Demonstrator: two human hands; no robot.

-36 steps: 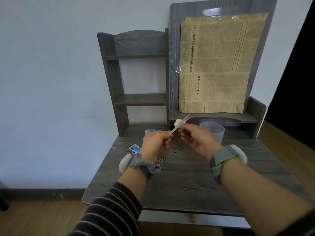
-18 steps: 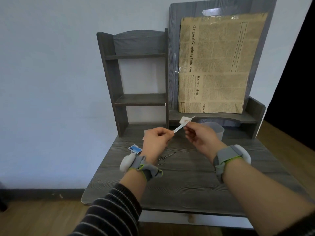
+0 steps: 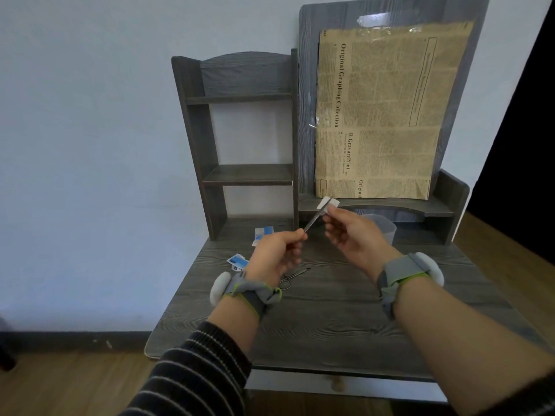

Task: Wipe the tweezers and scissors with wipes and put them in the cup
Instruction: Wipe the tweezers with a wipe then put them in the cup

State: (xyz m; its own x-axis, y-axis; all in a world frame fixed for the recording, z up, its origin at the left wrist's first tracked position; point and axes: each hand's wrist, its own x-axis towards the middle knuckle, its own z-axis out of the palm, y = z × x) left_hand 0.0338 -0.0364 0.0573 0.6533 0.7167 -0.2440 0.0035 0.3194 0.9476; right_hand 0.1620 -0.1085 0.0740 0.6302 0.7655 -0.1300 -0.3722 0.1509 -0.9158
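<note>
Grey woodgrain desk (image 3: 345, 319) lies beneath slim silver tweezers (image 3: 313, 220), raised and slanting toward one o'clock. Left hand (image 3: 274, 256) pinches their lower end; right hand (image 3: 356, 235) pinches a white wipe (image 3: 327, 203) around the tips. Scissors (image 3: 292, 274) lie at six o'clock, cup (image 3: 383, 232) at three.

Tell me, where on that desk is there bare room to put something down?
The near desk between the wrists and front edge is bare, as is the right side beside the cup. It is crowded on the left: wipe packets and scissors.
</note>
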